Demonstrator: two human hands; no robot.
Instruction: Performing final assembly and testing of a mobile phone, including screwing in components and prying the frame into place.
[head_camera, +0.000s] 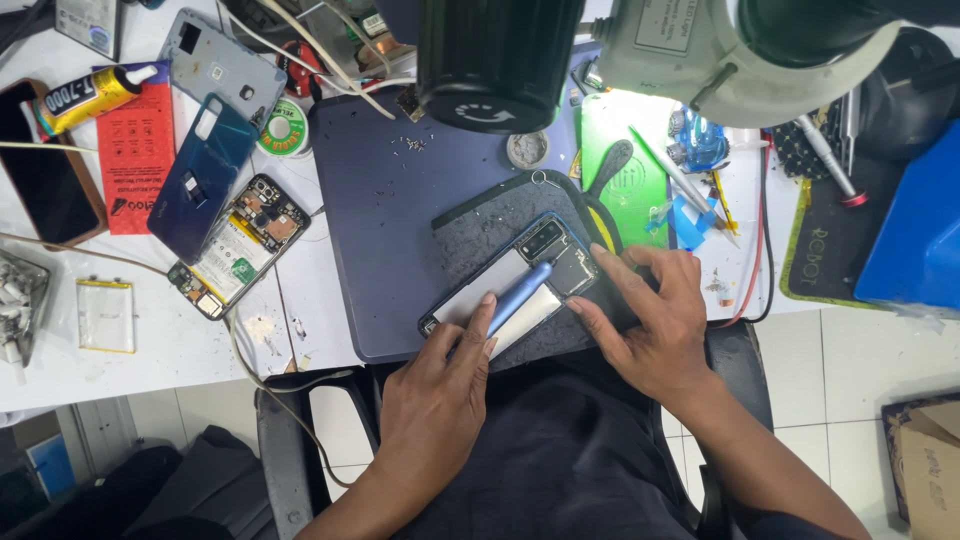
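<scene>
Cluttered white bench (180, 350), seen from above; dark blue mat (385, 250) at centre, microscope head (500, 60) overhead.

Opened phone (520, 275) lies back-up and diagonal on a dark pad (470, 225) at the mat's near edge; camera module toward the far right end, pale battery area exposed in the middle.

Left hand (435, 400): fingers closed round a blue driver (518, 298), index laid along the shaft, tip pointing into the phone's upper half near the board. Whether the tip sits in a screw I cannot tell.

Right hand (655, 330): not gripping; thumb and index spread, fingertips pressing on the phone's right edge to steady it.

Elsewhere: second opened phone (235, 255), blue back cover (205, 175) and grey cover (220, 60) to the left, glue tube (90, 97), loose battery (105, 315), small screws (412, 145) on the mat, green mat (625, 170) with tweezers (680, 180).

Judgement on technique: keep the driver square to the screw head, press lightly, turn slowly; keep the right fingertips on the frame, off the board and battery. Freed screws belong with the others on the mat.
</scene>
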